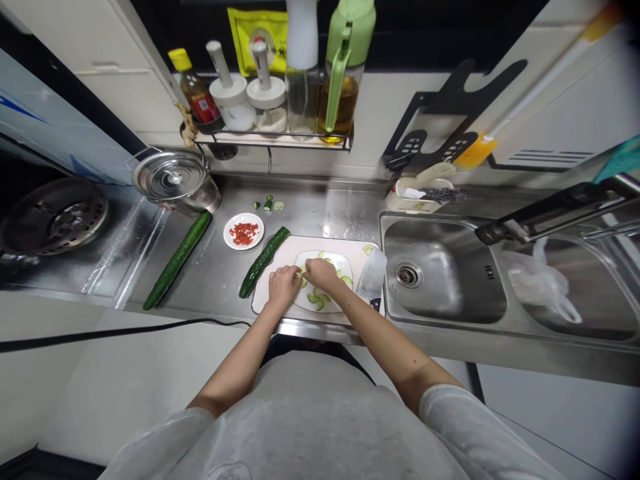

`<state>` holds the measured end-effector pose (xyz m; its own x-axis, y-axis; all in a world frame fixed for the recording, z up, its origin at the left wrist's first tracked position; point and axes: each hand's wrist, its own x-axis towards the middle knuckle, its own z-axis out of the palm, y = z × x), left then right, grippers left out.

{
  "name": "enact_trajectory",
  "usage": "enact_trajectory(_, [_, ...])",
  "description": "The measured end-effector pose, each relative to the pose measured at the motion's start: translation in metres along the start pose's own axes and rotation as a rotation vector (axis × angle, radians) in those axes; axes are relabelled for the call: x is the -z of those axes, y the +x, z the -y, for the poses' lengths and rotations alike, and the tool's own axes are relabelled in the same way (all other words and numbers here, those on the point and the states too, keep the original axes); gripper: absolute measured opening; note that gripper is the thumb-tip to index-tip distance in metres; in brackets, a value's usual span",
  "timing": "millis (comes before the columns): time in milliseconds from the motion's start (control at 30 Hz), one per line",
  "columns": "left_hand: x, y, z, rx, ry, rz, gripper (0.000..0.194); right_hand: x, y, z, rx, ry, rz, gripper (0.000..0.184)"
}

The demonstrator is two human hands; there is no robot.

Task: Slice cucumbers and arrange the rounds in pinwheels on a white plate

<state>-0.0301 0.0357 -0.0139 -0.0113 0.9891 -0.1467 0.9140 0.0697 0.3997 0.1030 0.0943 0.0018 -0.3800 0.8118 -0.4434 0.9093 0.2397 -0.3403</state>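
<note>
- The cucumber slices (pixel 319 299) are thin crescents, pale and moist-looking inside, edged with green peel; they lie on a smooth white plate (pixel 301 298) with rounded corners, on a flat, pale cutting board (pixel 350 245).
- The steel counter (pixel 220 267) is shiny, with wet drops near the board.
- Two long, bumpy dark-green cucumbers lie to the left: the shorter cucumber (pixel 264 262) against the board's left edge, the longer cucumber (pixel 179 260) well apart from it.
- Both cucumbers' long axes slant, far ends to the right.
- The nearest slices fan out like a pinwheel, tips pointing outward in several directions.
- The left hand (pixel 285 285) is nearly closed, fingertips pinching a small pale-green slice above the plate's left side.
- The right hand (pixel 320 272) is curled, fingertips meeting the left's; its grip is hidden, so I cannot tell what it holds.
</note>
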Motion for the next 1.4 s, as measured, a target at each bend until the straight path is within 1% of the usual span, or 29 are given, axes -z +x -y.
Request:
enact_trajectory(100, [0.000,0.000,0.002,-0.002,0.005,-0.018,0.020,-0.001,0.000,0.001,-0.002,-0.015,-0.013,0.019])
enact_trajectory(233, [-0.001,-0.001,0.005,-0.015,-0.052,-0.058,0.022,0.000,-0.001,0.002,-0.028,-0.037,-0.009,0.022])
enact_trajectory(400, [0.001,-0.002,0.007,0.006,-0.127,-0.077,0.026,0.009,-0.004,-0.001,-0.085,0.013,-0.003,0.023])
enact_trajectory(500, [0.002,-0.003,0.007,0.017,-0.144,-0.081,0.024,0.014,-0.007,-0.005,-0.130,0.038,-0.008,0.019])
enact_trajectory(667, [0.000,-0.001,0.006,0.019,-0.154,-0.065,0.014,0.006,-0.008,-0.005,-0.136,0.048,-0.031,0.018])
enact_trajectory(733, [0.000,0.001,0.005,0.010,-0.140,-0.068,0.013,0.000,-0.008,-0.004,-0.129,0.046,-0.052,0.018])
enact_trajectory(833, [-0.001,0.002,0.003,0.004,-0.113,-0.062,0.012,-0.005,-0.007,-0.001,-0.134,0.040,-0.050,0.019])
enact_trajectory(933, [-0.001,0.001,0.002,0.005,-0.109,-0.057,0.012,-0.004,-0.007,0.001,-0.136,0.038,-0.041,0.018])
enact_trajectory(1033, [-0.001,0.001,0.002,0.009,-0.147,-0.070,0.014,0.002,-0.010,-0.002,-0.157,0.074,-0.064,0.018])
enact_trajectory(1133, [0.001,0.002,0.005,0.030,-0.209,-0.100,0.016,0.012,-0.019,-0.016,-0.189,0.158,-0.153,0.021])
enact_trajectory(1233, [0.005,0.004,0.011,0.047,-0.273,-0.140,0.016,0.020,-0.037,-0.042,-0.201,0.256,-0.267,0.023])
enact_trajectory(1333, [0.011,0.003,0.018,0.047,-0.309,-0.156,0.016,0.020,-0.062,-0.070,-0.236,0.325,-0.332,0.023])
enact_trajectory(1400, [0.015,-0.001,0.022,0.036,-0.291,-0.153,0.018,0.016,-0.079,-0.083,-0.245,0.355,-0.353,0.022])
